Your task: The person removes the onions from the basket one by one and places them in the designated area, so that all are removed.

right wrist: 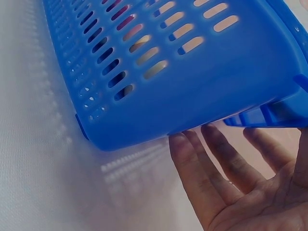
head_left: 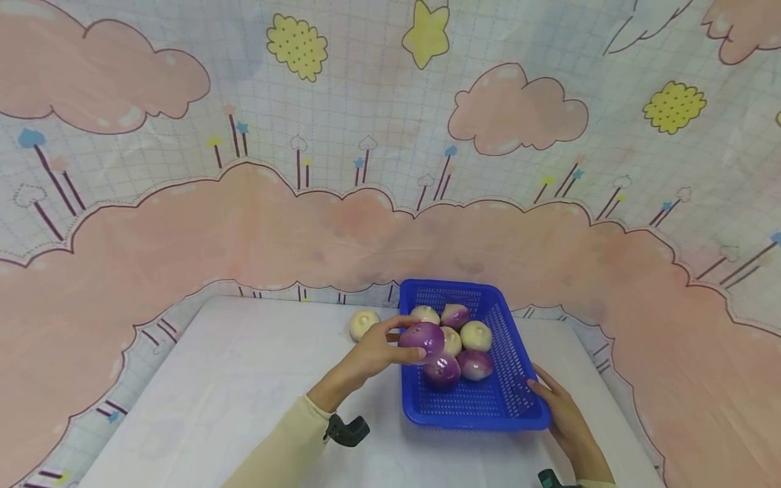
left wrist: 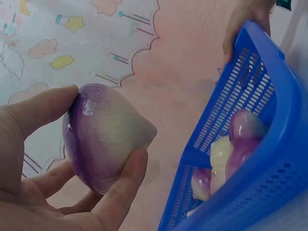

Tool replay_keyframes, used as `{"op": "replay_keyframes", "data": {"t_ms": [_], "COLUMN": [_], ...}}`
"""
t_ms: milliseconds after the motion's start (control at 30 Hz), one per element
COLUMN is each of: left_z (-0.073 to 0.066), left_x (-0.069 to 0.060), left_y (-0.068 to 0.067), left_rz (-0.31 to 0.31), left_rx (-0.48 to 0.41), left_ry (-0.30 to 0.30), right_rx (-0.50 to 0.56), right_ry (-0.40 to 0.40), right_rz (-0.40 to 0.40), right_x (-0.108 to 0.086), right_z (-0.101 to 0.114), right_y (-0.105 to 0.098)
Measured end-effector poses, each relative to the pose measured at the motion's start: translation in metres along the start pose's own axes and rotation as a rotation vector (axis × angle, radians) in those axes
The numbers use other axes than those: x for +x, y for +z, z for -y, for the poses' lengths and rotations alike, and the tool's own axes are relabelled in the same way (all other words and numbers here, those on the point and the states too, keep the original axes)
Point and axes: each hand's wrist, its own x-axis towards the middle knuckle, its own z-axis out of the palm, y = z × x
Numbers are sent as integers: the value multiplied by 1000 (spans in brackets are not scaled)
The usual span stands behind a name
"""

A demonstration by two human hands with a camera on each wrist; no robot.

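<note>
My left hand [head_left: 373, 349] holds a purple-and-cream turnip [head_left: 421, 337] between thumb and fingers, over the left side of a blue plastic basket [head_left: 476, 410]. In the left wrist view the held turnip [left wrist: 103, 137] has a glossy purple top and a pointed cream tip, and it is clear of the basket's walls. Several more turnips [head_left: 474, 364] lie inside the basket, some showing purple, others cream. At the basket's right rim my right hand [head_left: 564, 413] grips the edge, thumb over the top. Its fingers [right wrist: 185, 154] touch the outside wall in the right wrist view.
One cream-coloured turnip [head_left: 364, 325] lies on the white table [head_left: 244, 379], left of the basket and just beyond the left hand. A patterned cloth [head_left: 342, 237] with clouds and stars hangs behind and around the table.
</note>
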Motion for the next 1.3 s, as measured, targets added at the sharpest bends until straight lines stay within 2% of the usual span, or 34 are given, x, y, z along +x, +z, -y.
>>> {"op": "replay_keyframes", "data": {"t_ms": [400,667,867,1067,1300], "left_z": [24,41,56,67,73], "left_x": [-4,-5,-3,0,5], "left_y": [-36,-58,-73,-91,-106], "left_rz": [-132,-261,-325,-323,-365], "left_rx": [2,87,157,100,15], "left_ry": [-21,-43,-78,-78,-79], "right_rx": [-10,-16,-28,-18,-22], "right_ry": [18,-12,-17,-6,-6], "right_rz": [-4,7,15,12,8], "right_x": [1,1,0,0,-1], "right_z": [-2,-2,-3,1,2], "right_y": [-1,-2,-3,-2,-2]}}
